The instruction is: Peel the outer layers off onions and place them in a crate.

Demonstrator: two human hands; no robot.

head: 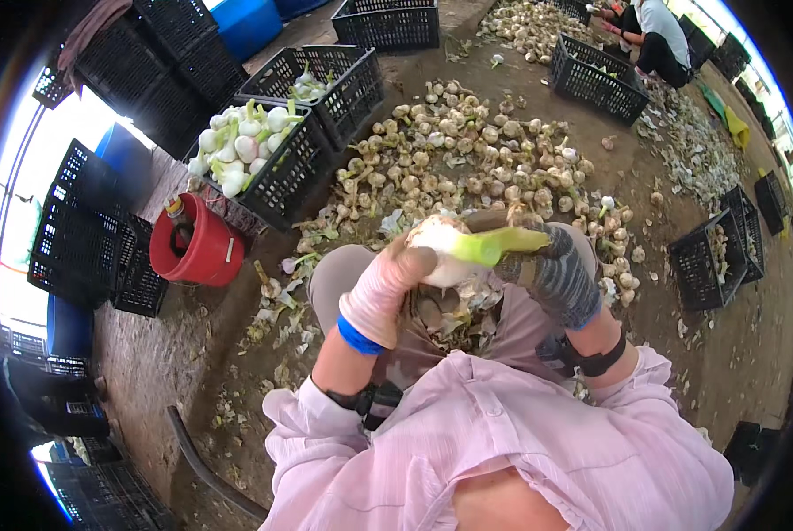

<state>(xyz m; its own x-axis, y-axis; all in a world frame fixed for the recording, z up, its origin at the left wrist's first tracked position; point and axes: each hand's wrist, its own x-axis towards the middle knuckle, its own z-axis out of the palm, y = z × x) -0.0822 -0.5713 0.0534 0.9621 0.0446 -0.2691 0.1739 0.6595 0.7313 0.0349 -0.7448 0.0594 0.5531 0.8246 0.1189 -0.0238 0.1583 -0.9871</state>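
Note:
My left hand (384,287), in a pale glove with a blue cuff, grips a large white garlic bulb (446,262) above my lap. Dirty outer skin still covers part of the bulb's top. Its green stem (496,245) points right, towards my right hand (559,275), which wears a grey knit glove. The right fingers close around the stem's far end; their tips are partly hidden behind it. Loose papery garlic skins (466,312) lie below the bulb, between my knees. Just past my knees spreads a heap of unpeeled garlic bulbs (462,143).
A black plastic crate (283,179) of clean white bulbs stands front left, with another crate (353,89) behind it. Left of my knee is a red bucket (200,245) holding a bottle-like object. A dark hose (204,464) lies at lower left. A person (658,40) crouches far right beside a crate (598,83).

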